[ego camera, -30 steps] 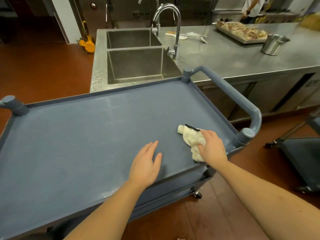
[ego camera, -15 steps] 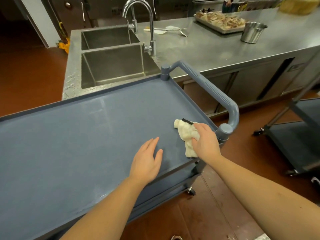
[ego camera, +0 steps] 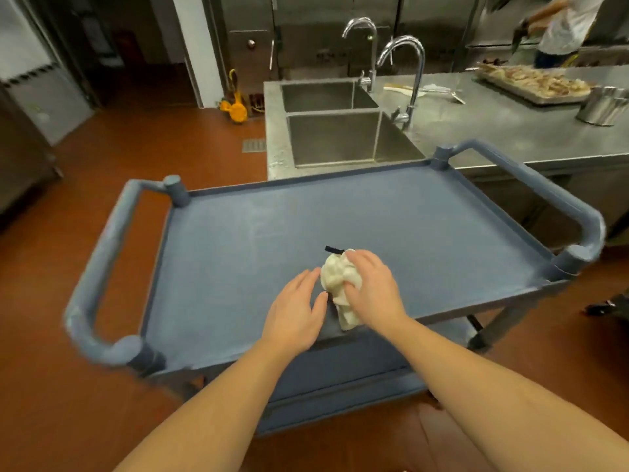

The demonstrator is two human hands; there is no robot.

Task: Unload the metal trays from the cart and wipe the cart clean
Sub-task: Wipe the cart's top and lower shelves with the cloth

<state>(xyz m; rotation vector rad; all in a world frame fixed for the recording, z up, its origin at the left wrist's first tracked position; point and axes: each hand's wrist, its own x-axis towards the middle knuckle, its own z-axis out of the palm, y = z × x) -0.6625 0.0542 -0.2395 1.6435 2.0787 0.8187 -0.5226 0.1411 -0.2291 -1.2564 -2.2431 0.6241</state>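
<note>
Trays unloaded, none on the grey-blue plastic cart [ego camera: 425, 212]. Wiping underway: right hand [ego camera: 372, 287] clamped on crumpled white cloth [ego camera: 337, 284] near the top shelf's near edge; left hand [ego camera: 294, 313] flat, fingers apart. Lower shelf probably left.

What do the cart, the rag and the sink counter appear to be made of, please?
Cart: likely moulded plastic, matte blue-grey, with rounded one-piece handles. Rag: soft cream fabric, bunched in folds under the right hand. Sink counter: probably stainless steel, brushed grey with dull reflections.
</note>
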